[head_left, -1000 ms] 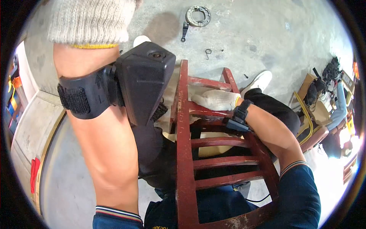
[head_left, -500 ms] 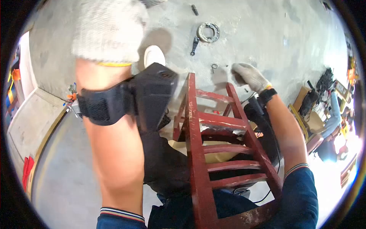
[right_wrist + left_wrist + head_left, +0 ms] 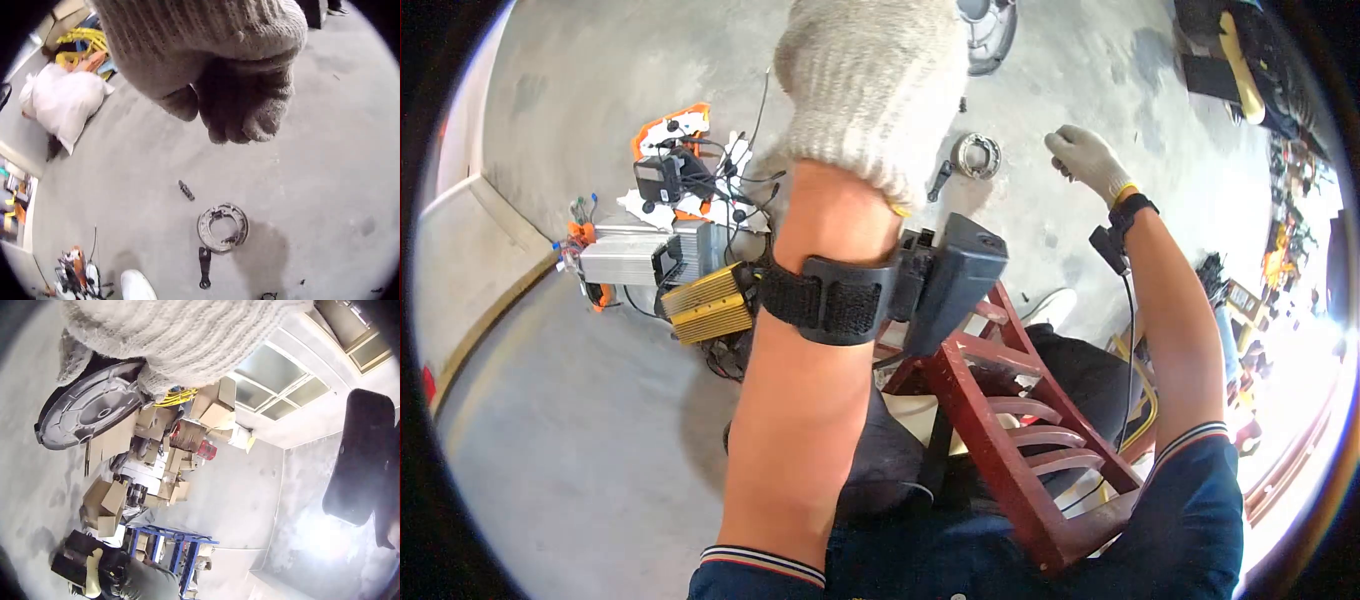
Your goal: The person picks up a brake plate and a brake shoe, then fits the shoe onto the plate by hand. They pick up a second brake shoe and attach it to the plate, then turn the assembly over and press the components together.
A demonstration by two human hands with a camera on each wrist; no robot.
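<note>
Gloved in white knit, my left hand reaches far forward and grips the edge of a round grey brake plate, which shows at the top of the head view beyond the glove. The thumb and fingers lie at the plate's upper edge in the left wrist view. My gloved right hand hovers over the floor with loosely curled fingers and holds nothing. Below it in the right wrist view lie a ring of brake shoes, a black lever arm and a small dark shaft.
A red wooden chair stands against my body, between the arms. To the left on the floor are a gold finned box, a silver finned box and tangled cables. A white sack lies by the wall, and cardboard boxes stand farther off.
My right hand has left the chair and moved forward over the floor. The left arm has swung rightward in the head view, and the brake plate has come into sight. The view has turned left.
</note>
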